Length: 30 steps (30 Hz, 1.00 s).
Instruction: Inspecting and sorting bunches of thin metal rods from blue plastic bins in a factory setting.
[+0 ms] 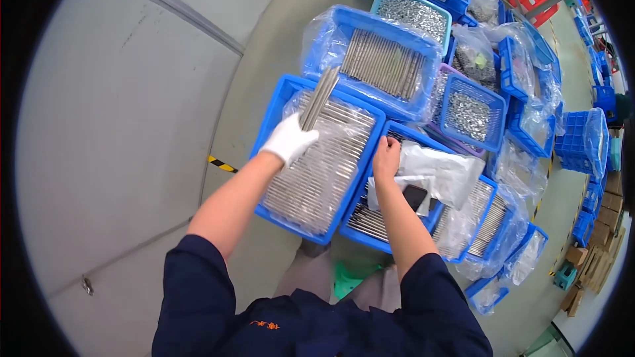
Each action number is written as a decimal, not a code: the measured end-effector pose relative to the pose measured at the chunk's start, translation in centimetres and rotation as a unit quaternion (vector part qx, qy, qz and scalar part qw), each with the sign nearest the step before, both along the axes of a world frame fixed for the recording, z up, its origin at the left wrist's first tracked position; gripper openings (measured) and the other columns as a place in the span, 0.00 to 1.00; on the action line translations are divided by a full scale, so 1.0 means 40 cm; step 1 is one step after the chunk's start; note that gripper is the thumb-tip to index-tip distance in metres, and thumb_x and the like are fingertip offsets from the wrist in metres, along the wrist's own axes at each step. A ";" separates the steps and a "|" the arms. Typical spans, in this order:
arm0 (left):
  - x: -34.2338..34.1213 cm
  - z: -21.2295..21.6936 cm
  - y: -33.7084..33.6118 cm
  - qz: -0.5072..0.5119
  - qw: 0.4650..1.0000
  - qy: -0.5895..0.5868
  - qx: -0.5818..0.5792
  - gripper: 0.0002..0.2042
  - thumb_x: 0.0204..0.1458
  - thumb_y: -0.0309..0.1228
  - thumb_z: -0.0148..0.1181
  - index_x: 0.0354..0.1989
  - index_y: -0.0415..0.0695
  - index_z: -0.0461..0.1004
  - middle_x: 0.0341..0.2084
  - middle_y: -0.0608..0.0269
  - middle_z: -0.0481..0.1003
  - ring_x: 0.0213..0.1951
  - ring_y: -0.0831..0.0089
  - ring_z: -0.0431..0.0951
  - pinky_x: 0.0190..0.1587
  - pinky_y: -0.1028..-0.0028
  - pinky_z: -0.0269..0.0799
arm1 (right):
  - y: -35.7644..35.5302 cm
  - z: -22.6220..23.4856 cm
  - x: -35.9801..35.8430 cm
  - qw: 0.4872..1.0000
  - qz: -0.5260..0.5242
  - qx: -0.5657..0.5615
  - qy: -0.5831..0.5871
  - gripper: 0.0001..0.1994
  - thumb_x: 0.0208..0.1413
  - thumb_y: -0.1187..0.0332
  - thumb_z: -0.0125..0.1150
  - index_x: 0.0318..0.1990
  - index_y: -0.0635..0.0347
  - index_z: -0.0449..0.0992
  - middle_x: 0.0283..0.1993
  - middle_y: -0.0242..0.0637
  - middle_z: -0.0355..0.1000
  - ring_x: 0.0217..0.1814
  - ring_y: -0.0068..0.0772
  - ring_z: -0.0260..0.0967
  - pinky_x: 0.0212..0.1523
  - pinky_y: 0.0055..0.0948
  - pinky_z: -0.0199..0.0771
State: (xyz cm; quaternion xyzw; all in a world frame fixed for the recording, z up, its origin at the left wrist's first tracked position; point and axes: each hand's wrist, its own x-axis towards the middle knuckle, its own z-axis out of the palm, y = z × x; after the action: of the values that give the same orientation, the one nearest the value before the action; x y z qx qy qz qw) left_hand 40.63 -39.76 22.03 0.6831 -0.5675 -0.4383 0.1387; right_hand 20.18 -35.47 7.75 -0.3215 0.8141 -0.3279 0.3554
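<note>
My left hand (289, 140), in a white glove, is closed round a bundle of thin metal rods (319, 99). It holds them tilted above a blue bin (270, 119) whose rows of metal rods (301, 188) lie partly under clear plastic. My bare right hand (386, 158) is at the far left corner of a neighbouring blue bin (362, 239), its fingers curled. What those fingers grip, if anything, is hidden. Beside it a white plastic bag (440, 170) lies over that bin's rods, with a small dark rectangular object (415, 197) on white wrapping.
A larger plastic-lined blue bin (423, 66) with more rods stands beyond. Baskets of small metal parts (468, 116) and a pale teal tray (380, 1) crowd the right and back. A grey panel (126, 112) rises on the left; striped tape (222, 164) marks the floor.
</note>
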 end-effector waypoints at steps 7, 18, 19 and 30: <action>-0.021 -0.236 -0.389 -0.096 0.989 -0.097 0.061 0.13 0.36 0.33 0.52 0.29 0.37 0.68 0.13 0.58 0.68 0.15 0.71 0.68 0.18 0.72 0.64 | -0.049 -0.021 0.124 0.992 0.036 -0.004 0.118 0.22 0.49 0.57 0.48 0.43 0.69 0.63 0.37 0.52 0.66 0.41 0.51 0.62 0.41 0.40 0.60; -0.101 -0.500 -0.665 -0.071 0.982 -0.176 0.010 0.18 0.35 0.38 0.51 0.33 0.40 0.72 0.31 0.45 0.72 0.37 0.54 0.72 0.39 0.66 0.68 | -0.043 -0.023 0.109 0.992 0.060 -0.002 0.114 0.16 0.49 0.63 0.48 0.40 0.68 0.64 0.34 0.50 0.65 0.38 0.51 0.61 0.39 0.40 0.60; -0.088 -0.512 -0.683 -0.053 0.986 -0.157 0.025 0.18 0.34 0.38 0.52 0.34 0.39 0.72 0.31 0.45 0.72 0.36 0.55 0.73 0.38 0.66 0.68 | -0.045 -0.021 0.112 0.992 0.061 -0.003 0.114 0.16 0.49 0.63 0.49 0.40 0.67 0.64 0.35 0.50 0.65 0.38 0.51 0.61 0.39 0.40 0.60; -0.057 -0.713 -0.766 -0.015 0.981 -0.193 0.030 0.23 0.40 0.35 0.55 0.45 0.39 0.59 0.40 0.44 0.68 0.44 0.52 0.68 0.47 0.64 0.63 | -0.047 -0.019 0.110 0.990 0.090 -0.014 0.107 0.15 0.49 0.65 0.48 0.40 0.68 0.63 0.34 0.49 0.64 0.37 0.49 0.60 0.38 0.39 0.59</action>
State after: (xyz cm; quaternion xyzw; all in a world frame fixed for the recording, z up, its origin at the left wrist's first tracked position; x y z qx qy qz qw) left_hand 38.33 -70.41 -6.51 0.7499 -0.5804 -0.3176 -0.0008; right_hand 24.60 -37.33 6.99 -0.4321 0.8104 -0.2699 0.2893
